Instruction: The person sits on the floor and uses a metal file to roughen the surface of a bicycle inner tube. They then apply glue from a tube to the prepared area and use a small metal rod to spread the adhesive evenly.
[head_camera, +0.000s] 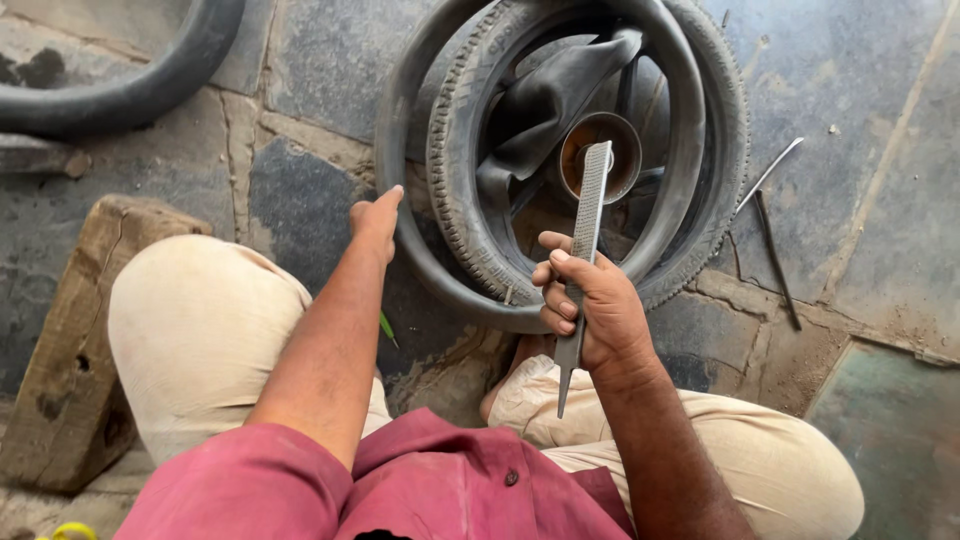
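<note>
My right hand (590, 305) grips a long flat metal file (590, 205) near its tang end, blade pointing away from me over the tyres. My left hand (375, 218) reaches forward with fingers together and rests against a black inner tube (405, 235) that loops around a treaded tyre (455, 190). A second tyre (725, 150) lies behind it. Inside the ring sit a folded piece of black rubber (545, 100) and a small round tin (600, 155) with orange contents. I sit low, knees in beige trousers on either side.
A worn wooden block (75, 340) lies at the left by my knee. Another black tube (130, 85) curves across the top left. Two thin metal rods (775, 255) lie on the stone slab floor (850, 110) to the right.
</note>
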